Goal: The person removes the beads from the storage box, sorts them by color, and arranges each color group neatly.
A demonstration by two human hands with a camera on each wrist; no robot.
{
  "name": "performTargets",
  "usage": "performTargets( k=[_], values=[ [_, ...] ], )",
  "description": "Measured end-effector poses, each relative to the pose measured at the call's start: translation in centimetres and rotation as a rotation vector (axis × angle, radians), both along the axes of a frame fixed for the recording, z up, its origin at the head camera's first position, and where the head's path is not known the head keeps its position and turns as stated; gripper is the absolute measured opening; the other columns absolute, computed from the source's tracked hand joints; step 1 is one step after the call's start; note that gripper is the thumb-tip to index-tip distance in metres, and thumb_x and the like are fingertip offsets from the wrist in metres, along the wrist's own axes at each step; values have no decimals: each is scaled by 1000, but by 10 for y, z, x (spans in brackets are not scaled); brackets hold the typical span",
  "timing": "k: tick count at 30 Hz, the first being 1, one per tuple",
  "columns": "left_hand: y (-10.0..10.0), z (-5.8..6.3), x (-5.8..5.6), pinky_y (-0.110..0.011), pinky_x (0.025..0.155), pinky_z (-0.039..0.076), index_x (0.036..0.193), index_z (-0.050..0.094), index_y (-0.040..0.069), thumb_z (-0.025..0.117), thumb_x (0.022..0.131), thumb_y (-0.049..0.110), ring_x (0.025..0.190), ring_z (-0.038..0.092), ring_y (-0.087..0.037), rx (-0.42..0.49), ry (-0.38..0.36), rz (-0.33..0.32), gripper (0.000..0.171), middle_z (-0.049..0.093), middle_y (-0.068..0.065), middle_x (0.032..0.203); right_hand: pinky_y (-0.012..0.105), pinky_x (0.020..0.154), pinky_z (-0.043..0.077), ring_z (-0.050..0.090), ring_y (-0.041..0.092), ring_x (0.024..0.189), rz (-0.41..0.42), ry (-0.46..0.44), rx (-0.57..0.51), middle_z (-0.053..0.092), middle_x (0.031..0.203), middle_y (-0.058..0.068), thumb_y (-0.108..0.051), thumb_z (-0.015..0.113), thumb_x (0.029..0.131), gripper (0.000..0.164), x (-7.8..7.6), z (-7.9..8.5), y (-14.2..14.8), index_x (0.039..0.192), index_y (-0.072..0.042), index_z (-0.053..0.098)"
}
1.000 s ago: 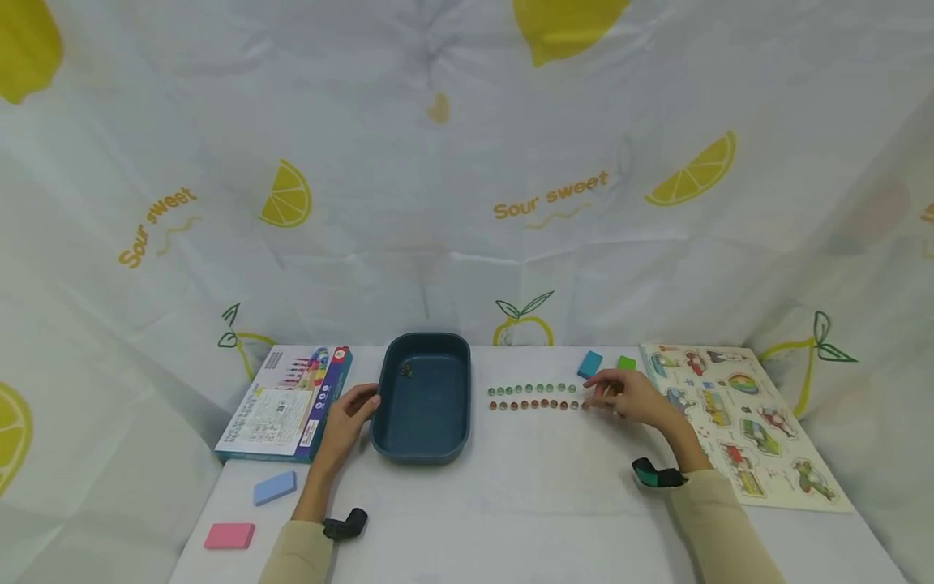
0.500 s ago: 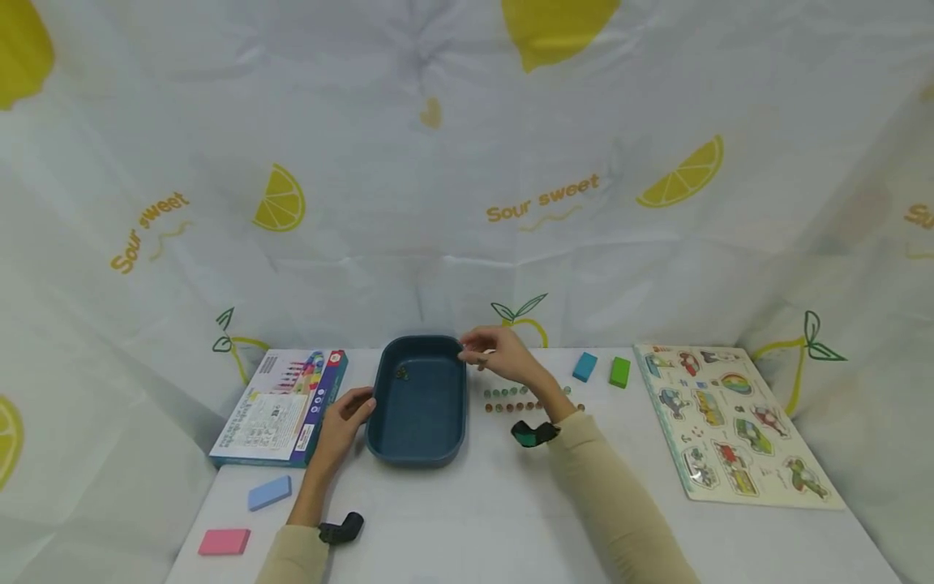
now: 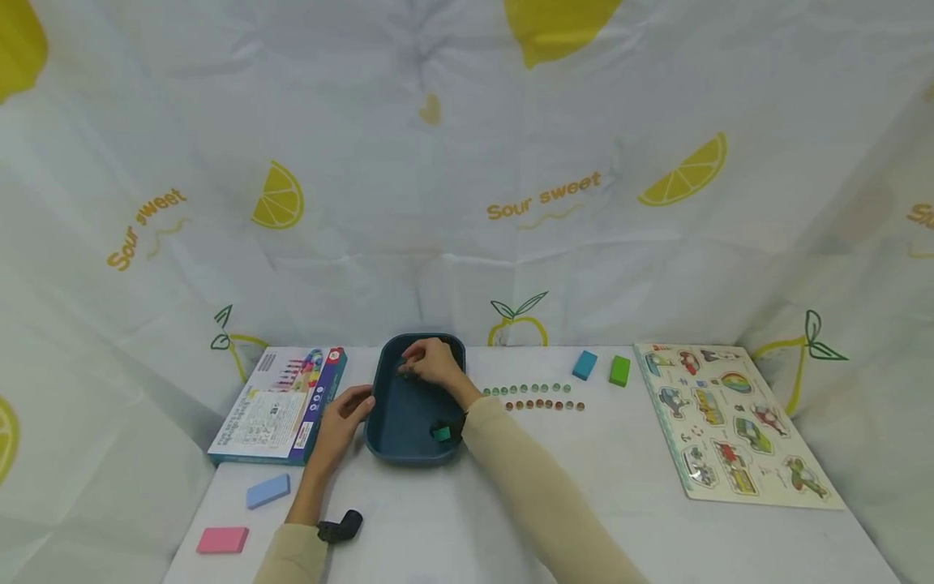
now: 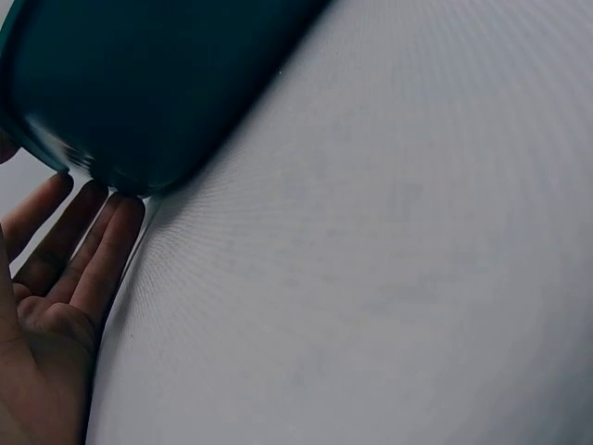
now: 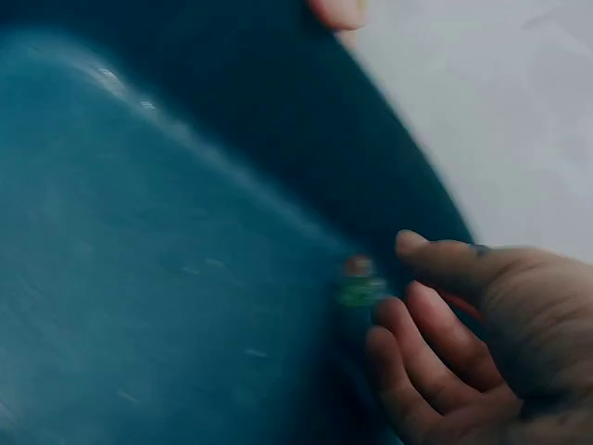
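A dark blue rectangular tray point(image 3: 415, 430) stands left of the middle in the head view. My left hand point(image 3: 344, 418) holds its left rim, thumb over the edge; in the left wrist view the fingers point(image 4: 109, 250) rest against the outer wall. My right hand point(image 3: 435, 362) reaches inside the tray's far end. Beside its thumb and fingertips, a few small green and reddish glass beads point(image 5: 359, 283) lie in a corner; thumb and fingers are apart. Right of the tray run a row of green beads point(image 3: 525, 389) and a row of reddish ones point(image 3: 540, 404), partly hidden by the right sleeve.
A boxed set point(image 3: 280, 405) lies at the left, with a light blue block point(image 3: 267, 491) and a pink block point(image 3: 222, 540) nearer. A blue block point(image 3: 584, 365) and a green block point(image 3: 619, 371) sit at the back right, beside a picture puzzle board point(image 3: 737, 430).
My right hand has moved left from the right end of the bead rows, over the tray's rim and down to the beads inside. The left hand has stayed at the tray.
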State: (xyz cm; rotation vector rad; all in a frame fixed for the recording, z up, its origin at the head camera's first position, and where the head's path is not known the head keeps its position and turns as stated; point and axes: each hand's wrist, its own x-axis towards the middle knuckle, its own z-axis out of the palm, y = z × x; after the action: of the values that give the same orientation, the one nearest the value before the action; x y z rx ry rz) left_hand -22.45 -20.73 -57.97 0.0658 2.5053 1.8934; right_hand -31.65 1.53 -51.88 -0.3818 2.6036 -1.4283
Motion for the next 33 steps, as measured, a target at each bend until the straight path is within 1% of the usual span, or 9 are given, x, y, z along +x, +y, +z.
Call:
performTargets(
  k=[4, 7, 11, 15, 20, 25, 28, 30, 33],
  values=[
    [-2, 2, -1, -15, 100, 55, 143, 62, 6, 62, 108, 33, 136, 63, -35, -7, 6, 7, 44, 64, -18, 147, 18, 59, 53, 65, 8, 65, -58, -17, 25, 81, 94, 12, -12, 84, 89, 21, 1, -6, -9, 107, -4, 80],
    [-4, 3, -1, -12, 98, 54, 143, 62, 7, 63, 108, 33, 129, 67, -16, 3, 3, -1, 44, 64, -18, 147, 18, 59, 51, 64, 9, 64, -76, -23, 33, 81, 94, 13, -12, 86, 87, 20, 2, -6, -12, 105, -3, 81],
    [-2, 2, -1, -15, 99, 55, 143, 61, 6, 63, 108, 32, 125, 67, -7, 4, 15, -6, 43, 64, -19, 146, 20, 62, 54, 71, 17, 75, -83, -12, 88, 82, 96, 12, -6, 80, 90, 11, 3, -8, -12, 101, -5, 83],
    [1, 1, 0, -22, 103, 58, 144, 61, 5, 61, 109, 32, 135, 64, -32, -14, 21, 0, 44, 64, -20, 147, 24, 71, 59, 75, 25, 92, -77, 20, 144, 83, 101, 11, -5, 80, 89, 10, 2, -13, -11, 98, -6, 84],
    [2, 0, 0, -20, 103, 57, 143, 62, 8, 63, 107, 35, 136, 63, -34, 0, 3, 2, 44, 65, -17, 146, 25, 75, 59, 75, 25, 96, -56, 34, 163, 83, 102, 9, -11, 83, 88, 10, 0, -15, -9, 98, -8, 85],
    [2, -2, -2, -15, 96, 56, 140, 64, 8, 66, 106, 32, 123, 68, -11, 29, 16, -3, 42, 67, -17, 143, 22, 63, 56, 70, 15, 74, -52, -7, 91, 83, 97, 9, -12, 81, 90, 11, -2, -16, -7, 100, -7, 84],
    [1, -3, -1, -14, 95, 56, 141, 64, 7, 65, 107, 32, 114, 66, 5, 26, 17, -7, 42, 66, -18, 143, 21, 57, 52, 62, 9, 64, -40, -63, -9, 81, 95, 12, -13, 79, 93, 13, -2, -14, -4, 103, -6, 83],
    [0, -4, -1, -14, 94, 56, 141, 64, 7, 65, 107, 31, 111, 64, 9, 28, 15, 0, 42, 66, -18, 143, 21, 57, 52, 60, 8, 64, -15, -90, -74, 81, 95, 14, -15, 78, 95, 15, -1, -9, 0, 107, -5, 81],
    [1, -4, -1, -14, 94, 56, 141, 64, 7, 65, 107, 30, 111, 64, 10, 27, 15, 2, 41, 66, -18, 143, 29, 62, 57, 63, 16, 68, 39, -105, -184, 80, 101, 19, -17, 77, 97, 21, -1, 5, 14, 112, -3, 79]
  ],
)
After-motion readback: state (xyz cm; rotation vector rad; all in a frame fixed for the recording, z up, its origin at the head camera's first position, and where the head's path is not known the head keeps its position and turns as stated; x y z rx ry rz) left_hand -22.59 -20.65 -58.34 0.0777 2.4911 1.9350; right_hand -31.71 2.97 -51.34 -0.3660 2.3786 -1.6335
